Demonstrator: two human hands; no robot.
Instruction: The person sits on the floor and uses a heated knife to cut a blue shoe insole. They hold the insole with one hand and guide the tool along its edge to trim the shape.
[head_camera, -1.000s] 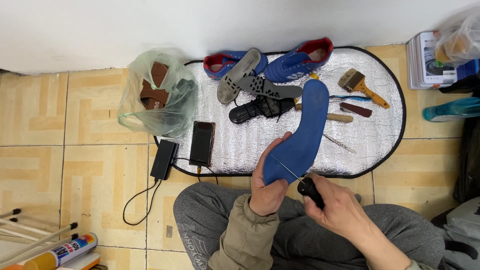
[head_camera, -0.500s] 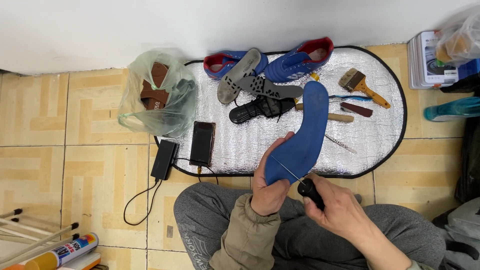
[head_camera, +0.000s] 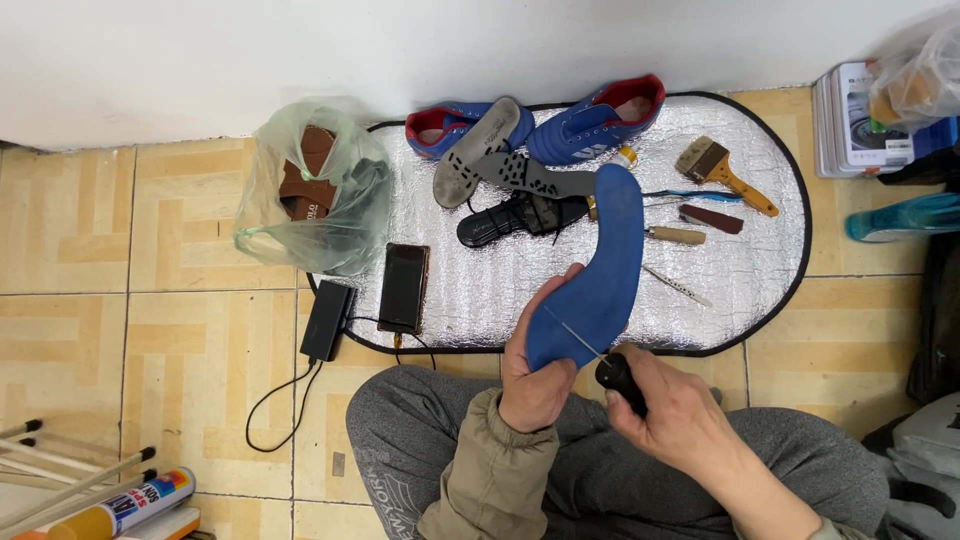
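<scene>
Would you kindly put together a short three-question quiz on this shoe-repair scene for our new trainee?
1. True or false: the left hand grips the heel end of the blue insole.
2. Which tool does the right hand hold? A) the paintbrush B) a black-handled awl C) scissors
3. Fill in: the phone lies on the silver mat, cabled to a black ____ on the floor tiles.

Key
1. True.
2. B; its thin metal tip rests against the insole.
3. Power bank.
</scene>
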